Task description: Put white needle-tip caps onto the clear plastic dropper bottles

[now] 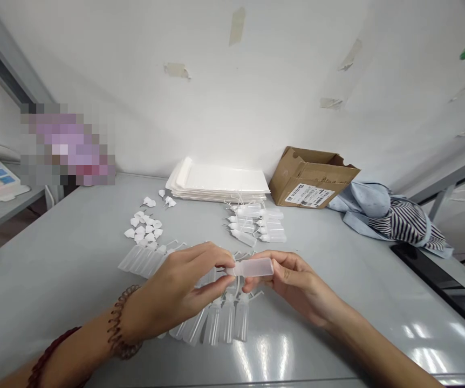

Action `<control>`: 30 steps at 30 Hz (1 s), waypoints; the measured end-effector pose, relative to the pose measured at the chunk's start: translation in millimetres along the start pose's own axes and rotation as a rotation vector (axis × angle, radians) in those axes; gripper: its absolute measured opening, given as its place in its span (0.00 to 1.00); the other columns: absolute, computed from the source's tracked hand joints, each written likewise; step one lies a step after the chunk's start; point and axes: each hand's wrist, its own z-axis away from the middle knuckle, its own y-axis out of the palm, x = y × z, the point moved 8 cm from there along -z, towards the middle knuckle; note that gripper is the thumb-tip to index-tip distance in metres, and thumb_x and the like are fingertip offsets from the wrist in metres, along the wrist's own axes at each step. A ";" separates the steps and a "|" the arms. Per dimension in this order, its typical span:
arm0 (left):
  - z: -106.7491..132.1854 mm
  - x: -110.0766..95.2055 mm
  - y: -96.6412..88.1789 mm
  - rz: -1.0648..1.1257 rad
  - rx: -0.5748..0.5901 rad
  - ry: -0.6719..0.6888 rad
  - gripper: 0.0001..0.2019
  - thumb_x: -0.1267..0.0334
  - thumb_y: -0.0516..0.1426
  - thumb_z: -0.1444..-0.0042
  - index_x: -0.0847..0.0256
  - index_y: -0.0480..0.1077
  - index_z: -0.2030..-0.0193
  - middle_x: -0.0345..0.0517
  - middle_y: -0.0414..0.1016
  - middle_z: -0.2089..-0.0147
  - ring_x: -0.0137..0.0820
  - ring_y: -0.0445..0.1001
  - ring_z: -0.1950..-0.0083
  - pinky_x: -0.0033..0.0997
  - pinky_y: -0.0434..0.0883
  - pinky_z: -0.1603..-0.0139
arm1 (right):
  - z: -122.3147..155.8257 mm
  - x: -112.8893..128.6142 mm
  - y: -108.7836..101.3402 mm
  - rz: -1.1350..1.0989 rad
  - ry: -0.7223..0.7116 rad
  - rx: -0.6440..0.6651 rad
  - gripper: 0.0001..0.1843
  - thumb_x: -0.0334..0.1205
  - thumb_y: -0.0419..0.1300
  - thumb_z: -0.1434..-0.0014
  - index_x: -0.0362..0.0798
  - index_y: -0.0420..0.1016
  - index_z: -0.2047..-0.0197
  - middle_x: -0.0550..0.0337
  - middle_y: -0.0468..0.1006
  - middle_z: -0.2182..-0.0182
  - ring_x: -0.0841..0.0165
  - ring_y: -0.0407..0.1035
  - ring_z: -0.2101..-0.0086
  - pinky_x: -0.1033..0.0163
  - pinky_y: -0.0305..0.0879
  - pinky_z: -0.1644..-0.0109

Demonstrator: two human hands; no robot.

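Between my two hands a small translucent squeeze bottle (257, 267) lies sideways above the table. My right hand (297, 283) grips its base end. My left hand (187, 280) pinches the white needle-tip cap (231, 269) at the other end, and a thin needle points left from it. Below my hands several similar bottles (227, 318) lie in a row. More bottles (143, 258) lie to the left, partly hidden by my left hand. Loose white needle caps (145, 226) are piled behind those.
Capped bottles (252, 223) lie in a group farther back. Behind them are stacked white padded envelopes (224, 180) and an open cardboard box (313, 178). A cloth bundle (394, 215) and a black phone (443, 283) lie at right. The grey table (82, 231) meets a wall.
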 end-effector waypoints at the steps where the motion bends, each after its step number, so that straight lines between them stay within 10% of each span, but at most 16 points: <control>1: -0.8 1.8 0.0 0.018 0.000 -0.027 0.06 0.72 0.56 0.43 0.60 0.68 0.59 0.40 0.76 0.63 0.26 0.74 0.62 0.23 0.70 0.61 | 0.0 0.4 -0.6 0.020 -0.003 -0.008 0.15 0.46 0.57 0.40 0.43 0.76 0.58 0.52 0.78 0.66 0.63 0.73 0.63 0.55 0.61 0.51; 10: -2.9 15.3 7.1 0.226 0.042 -0.225 0.04 0.71 0.57 0.46 0.61 0.72 0.64 0.39 0.76 0.67 0.26 0.73 0.66 0.25 0.70 0.63 | 5.6 6.5 -11.3 0.228 -0.150 -0.152 0.12 0.44 0.53 0.36 0.51 0.72 0.53 0.60 0.80 0.71 0.66 0.75 0.69 0.53 0.61 0.51; 20: 1.2 27.7 24.0 0.594 0.125 -0.518 0.04 0.64 0.58 0.45 0.62 0.72 0.65 0.42 0.75 0.67 0.29 0.74 0.67 0.28 0.74 0.66 | 0.4 -4.9 -5.1 -0.105 -0.066 -0.119 0.09 0.44 0.55 0.38 0.48 0.72 0.60 0.67 0.74 0.80 0.73 0.71 0.82 0.65 0.64 0.69; 30: 5.1 37.6 28.6 0.810 0.076 -0.632 0.05 0.64 0.61 0.48 0.62 0.74 0.65 0.39 0.73 0.71 0.24 0.69 0.73 0.23 0.69 0.74 | 0.9 -11.0 -1.0 -0.220 -0.020 -0.037 0.09 0.41 0.61 0.42 0.47 0.73 0.59 0.59 0.80 0.74 0.69 0.76 0.76 0.63 0.67 0.66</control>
